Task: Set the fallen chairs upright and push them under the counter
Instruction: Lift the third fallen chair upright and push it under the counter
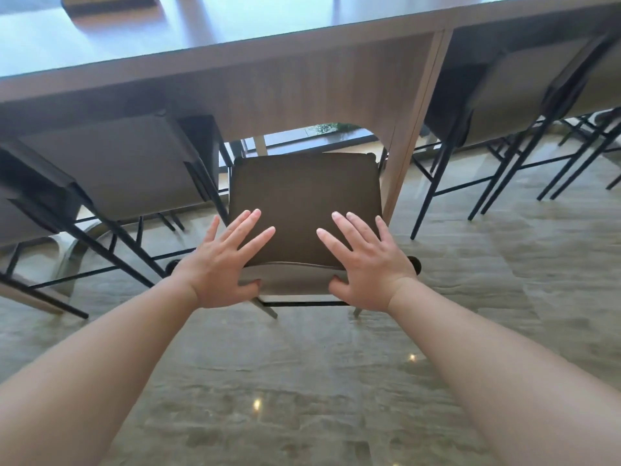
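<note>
A chair (304, 196) with a dark brown seat and a pale backrest stands upright in front of the wooden counter (235, 67), its seat partly beneath the counter's edge. My left hand (225, 264) lies on the near left of the seat with fingers spread straight and the thumb against the backrest top. On the near right, my right hand (364, 262) mirrors it, fingers flat on the seat, thumb on the backrest.
Two more chairs (114, 169) stand tucked under the counter at the left, and others (510, 92) at the right beyond a wooden counter leg (411, 129). Polished stone floor (302, 381) spreads beneath my arms.
</note>
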